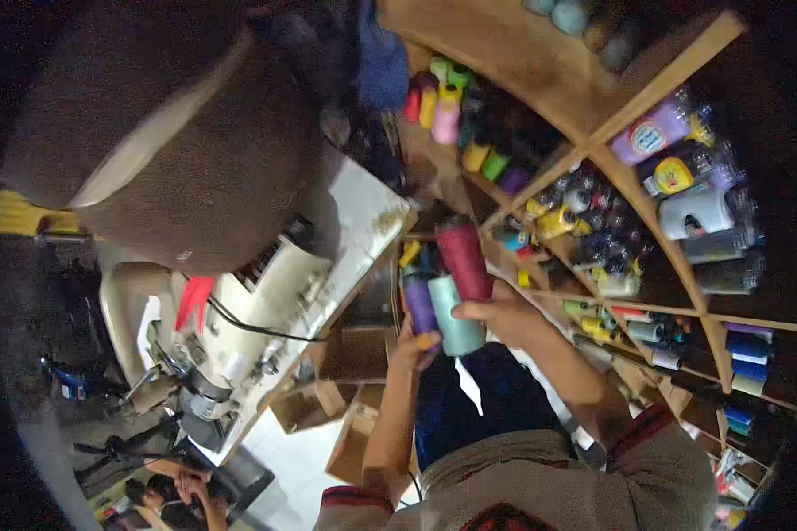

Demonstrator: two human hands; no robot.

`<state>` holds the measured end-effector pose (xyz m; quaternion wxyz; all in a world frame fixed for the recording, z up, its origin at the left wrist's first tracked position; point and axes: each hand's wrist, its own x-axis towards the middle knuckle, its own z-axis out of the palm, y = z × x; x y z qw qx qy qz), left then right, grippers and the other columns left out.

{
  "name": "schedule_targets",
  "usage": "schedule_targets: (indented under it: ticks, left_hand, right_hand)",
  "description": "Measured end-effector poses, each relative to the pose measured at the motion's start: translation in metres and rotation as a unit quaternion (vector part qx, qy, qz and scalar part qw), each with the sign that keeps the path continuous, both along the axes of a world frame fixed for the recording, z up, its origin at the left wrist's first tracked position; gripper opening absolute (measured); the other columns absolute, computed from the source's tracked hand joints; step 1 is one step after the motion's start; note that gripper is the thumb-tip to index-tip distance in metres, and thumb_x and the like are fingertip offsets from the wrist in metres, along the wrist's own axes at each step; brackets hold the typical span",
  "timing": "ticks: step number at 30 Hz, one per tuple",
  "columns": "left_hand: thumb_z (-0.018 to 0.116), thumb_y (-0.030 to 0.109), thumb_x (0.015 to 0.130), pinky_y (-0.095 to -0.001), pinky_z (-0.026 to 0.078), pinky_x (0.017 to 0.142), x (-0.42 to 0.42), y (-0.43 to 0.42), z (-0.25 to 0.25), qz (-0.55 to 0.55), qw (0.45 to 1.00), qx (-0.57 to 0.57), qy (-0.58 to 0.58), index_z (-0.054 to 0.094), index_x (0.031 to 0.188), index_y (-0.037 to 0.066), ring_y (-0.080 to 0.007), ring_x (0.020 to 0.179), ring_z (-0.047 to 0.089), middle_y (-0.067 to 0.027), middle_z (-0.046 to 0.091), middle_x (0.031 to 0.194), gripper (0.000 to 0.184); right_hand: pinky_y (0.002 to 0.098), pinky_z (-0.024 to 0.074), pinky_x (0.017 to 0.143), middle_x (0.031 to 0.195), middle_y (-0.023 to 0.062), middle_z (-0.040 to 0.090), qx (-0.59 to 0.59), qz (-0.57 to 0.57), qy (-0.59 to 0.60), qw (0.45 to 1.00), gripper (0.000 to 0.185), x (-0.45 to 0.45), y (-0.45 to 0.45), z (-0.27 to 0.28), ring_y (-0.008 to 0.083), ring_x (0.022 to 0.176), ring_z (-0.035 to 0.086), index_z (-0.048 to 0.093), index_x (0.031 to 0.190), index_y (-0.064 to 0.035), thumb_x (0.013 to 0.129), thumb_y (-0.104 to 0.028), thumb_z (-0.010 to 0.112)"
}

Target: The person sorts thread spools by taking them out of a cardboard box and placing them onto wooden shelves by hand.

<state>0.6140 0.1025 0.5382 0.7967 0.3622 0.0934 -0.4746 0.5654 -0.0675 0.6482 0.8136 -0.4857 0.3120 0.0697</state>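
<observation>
In front of us, our left hand's (pixel 406 349) fingers wrap the purple spool (pixel 419 303) and our right hand's (pixel 514 319) the mint spool (pixel 459 331) and maroon spool (pixel 464 257), all probably light, firm, slightly slippery, best gripped around their wound middles.

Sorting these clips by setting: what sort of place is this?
Probably a sewing workshop: there's a sewing machine, wooden shelving stocked with thread spools, and a mint-green thread cone being held.
</observation>
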Motion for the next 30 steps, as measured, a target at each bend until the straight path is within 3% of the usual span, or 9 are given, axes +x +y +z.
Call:
schedule_targets:
  ticks: [3, 9, 13, 15, 18, 23, 26, 29, 30]
  left_hand:
    - [0.072, 0.015, 0.057, -0.0421, 0.056, 0.071, -0.002, 0.003, 0.027, 0.047, 0.995, -0.082, 0.019, 0.039, 0.127, 0.003, -0.0318, 0.094, 0.060, -0.0157, 0.055, 0.113, 0.078]
    - [0.074, 0.017, 0.059, -0.0457, 0.048, 0.087, 0.033, -0.008, 0.099, 0.003, 0.957, -0.290, 0.016, 0.039, 0.127, 0.001, -0.0325, 0.104, 0.055, -0.0157, 0.053, 0.117, 0.079]
    - [0.076, 0.018, 0.060, -0.0474, 0.044, 0.093, 0.050, -0.015, 0.126, 0.008, 0.952, -0.305, 0.008, 0.038, 0.128, 0.001, -0.0328, 0.110, 0.053, -0.0158, 0.053, 0.119, 0.080]
    - [0.077, 0.021, 0.059, -0.0469, 0.045, 0.091, 0.059, -0.017, 0.119, 0.020, 0.957, -0.290, -0.013, 0.042, 0.124, 0.000, -0.0316, 0.104, 0.055, -0.0148, 0.055, 0.114, 0.076]
    - [0.079, 0.034, 0.059, -0.0437, 0.047, 0.083, 0.071, -0.021, 0.091, 0.049, 0.960, -0.271, -0.042, 0.049, 0.115, 0.000, -0.0284, 0.094, 0.059, -0.0117, 0.059, 0.105, 0.072]
    - [0.081, 0.027, 0.057, -0.0430, 0.048, 0.084, 0.079, -0.027, 0.062, 0.121, 0.964, -0.236, -0.031, 0.049, 0.115, 0.001, -0.0265, 0.093, 0.059, -0.0102, 0.060, 0.104, 0.071]
    - [0.081, 0.025, 0.057, -0.0422, 0.048, 0.083, 0.079, -0.028, 0.059, 0.150, 0.962, -0.228, 0.003, 0.049, 0.115, 0.001, -0.0259, 0.092, 0.059, -0.0102, 0.060, 0.104, 0.070]
    - [0.081, 0.024, 0.058, -0.0413, 0.048, 0.084, 0.079, -0.014, 0.055, 0.156, 0.975, -0.160, 0.001, 0.048, 0.116, 0.001, -0.0259, 0.092, 0.059, -0.0100, 0.060, 0.104, 0.070]
    - [0.080, 0.024, 0.058, -0.0410, 0.047, 0.085, 0.077, -0.009, 0.058, 0.154, 0.980, -0.128, -0.004, 0.048, 0.116, 0.001, -0.0261, 0.093, 0.059, -0.0100, 0.060, 0.103, 0.071]
  right_hand:
    - [0.0297, 0.0439, 0.082, 0.101, 0.0041, 0.059, -0.003, -0.006, -0.004, 1.000, 0.047, 0.001, 0.011, 0.036, 0.0145, 0.091, 0.056, 0.052, 0.115, -0.0040, 0.071, -0.002, 0.068]
    - [0.0260, 0.0467, 0.064, 0.090, 0.0053, 0.059, -0.174, -0.080, -0.063, 0.979, 0.047, 0.022, -0.009, 0.144, 0.0128, 0.072, 0.058, 0.048, 0.116, -0.0014, 0.077, -0.012, 0.070]
    - [0.0297, 0.0481, 0.058, 0.077, 0.0056, 0.059, -0.411, -0.219, -0.055, 0.883, 0.045, 0.066, -0.071, 0.178, 0.0119, 0.063, 0.059, 0.048, 0.107, -0.0005, 0.082, -0.034, 0.063]
    - [0.0347, 0.0496, 0.061, 0.078, 0.0115, 0.062, -0.486, -0.206, -0.053, 0.848, 0.050, 0.096, -0.122, 0.159, 0.0216, 0.067, 0.063, 0.044, 0.110, 0.0006, 0.080, -0.034, 0.063]
    - [0.0400, 0.0499, 0.065, 0.081, 0.0187, 0.064, -0.713, -0.332, -0.008, 0.618, 0.048, 0.139, -0.147, 0.168, 0.0332, 0.072, 0.064, 0.049, 0.105, 0.0020, 0.076, -0.032, 0.066]
    - [0.0414, 0.0473, 0.075, 0.082, 0.0254, 0.062, -0.670, -0.349, -0.047, 0.653, 0.046, 0.217, -0.233, 0.148, 0.0389, 0.083, 0.060, 0.061, 0.089, 0.0049, 0.071, -0.037, 0.067]
    - [0.0445, 0.0475, 0.070, 0.076, 0.0280, 0.060, -0.725, -0.341, 0.044, 0.597, 0.047, 0.253, -0.273, 0.131, 0.0412, 0.076, 0.061, 0.062, 0.075, 0.0069, 0.072, -0.040, 0.066]
    - [0.0461, 0.0469, 0.059, 0.068, 0.0184, 0.063, -0.785, -0.319, 0.059, 0.527, 0.031, 0.276, -0.304, 0.096, 0.0361, 0.064, 0.061, 0.065, 0.067, -0.0050, 0.074, -0.035, 0.060]
    - [0.0467, 0.0460, 0.070, 0.076, 0.0264, 0.061, -0.767, -0.344, 0.028, 0.541, 0.047, 0.287, -0.313, 0.080, 0.0407, 0.076, 0.061, 0.060, 0.074, 0.0042, 0.076, -0.043, 0.062]
